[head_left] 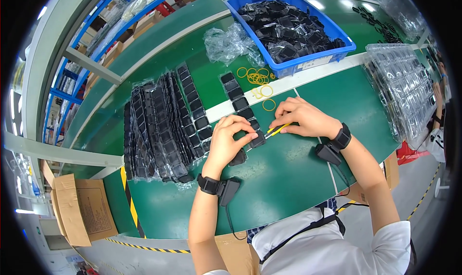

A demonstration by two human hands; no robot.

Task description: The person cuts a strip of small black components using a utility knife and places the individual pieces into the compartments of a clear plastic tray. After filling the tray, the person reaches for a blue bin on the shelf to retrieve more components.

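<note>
My left hand point(226, 141) is over the lower end of a strip of black square pieces point(239, 103). Its thumb and forefinger are closed on the strip's edge. Close by on the right, my right hand point(306, 118) grips a slim yellow-and-black tool point(279, 129). The tool's narrow tip points left at the strip's end; its exact kind is not clear. Another black piece point(238, 157) lies partly under my left hand. To the left, many similar strips in clear plastic point(159, 126) lie side by side, with one separate strip point(192, 99) nearest my left hand.
A blue bin point(269, 51) heaped with black pieces stands at the back, beside crumpled clear plastic point(226, 43). Yellow rubber bands point(260, 77) lie beyond my hands. Stacked clear trays point(399, 90) stand right. A cardboard box point(84, 207) sits left of the green table point(284, 179).
</note>
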